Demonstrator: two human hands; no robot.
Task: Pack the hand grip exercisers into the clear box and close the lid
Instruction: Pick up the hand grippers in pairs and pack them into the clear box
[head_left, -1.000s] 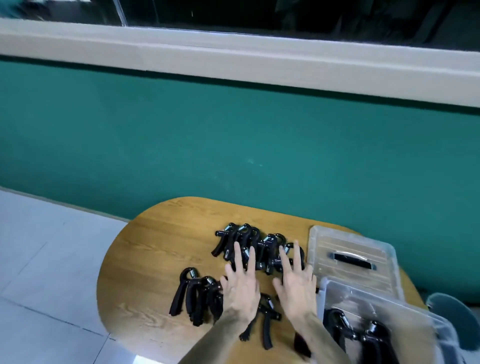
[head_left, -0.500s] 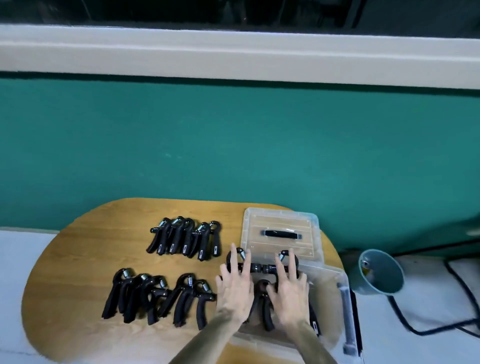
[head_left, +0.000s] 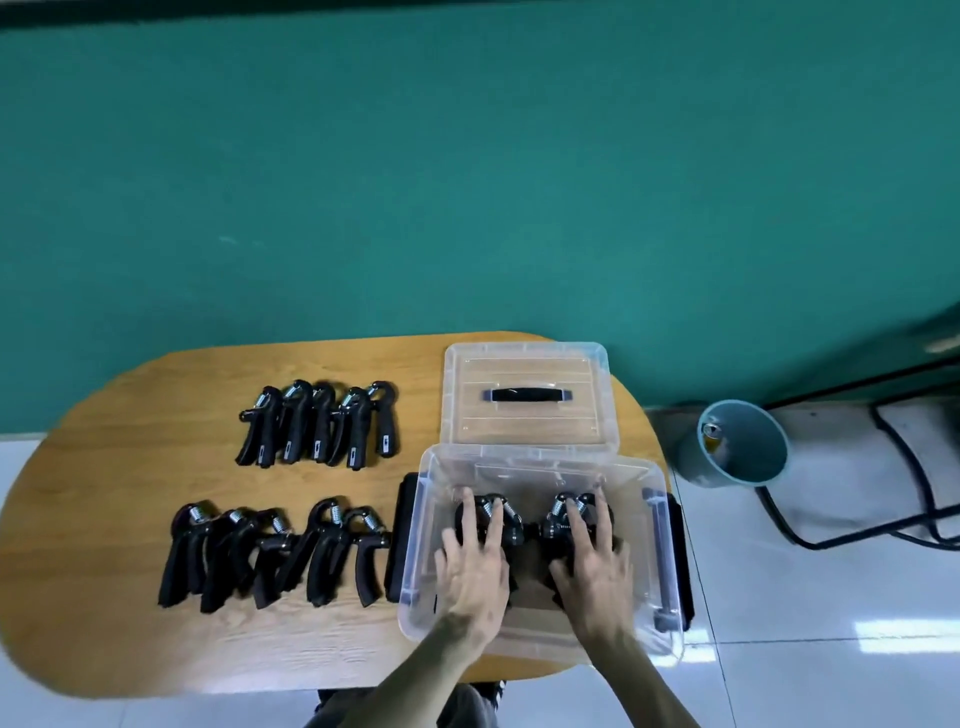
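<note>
Hands inside the box (head_left: 540, 467) — left hand (head_left: 475, 558) and right hand (head_left: 595, 558), fingers spread flat, press on grips (head_left: 535, 527) at its bottom. Lid (head_left: 524, 395) lies behind, on the table (head_left: 130, 441); green wall (head_left: 467, 182) beyond.

Ten exercisers (head_left: 317, 428) outside, one box (head_left: 540, 467), one lid (head_left: 524, 364), two hands (head_left: 475, 564).

No text can be read. The hand grip exercisers (head_left: 317, 426) at the far left of the bench (head_left: 130, 441) bear small pale marks on their handles, too blurred to make out.
</note>
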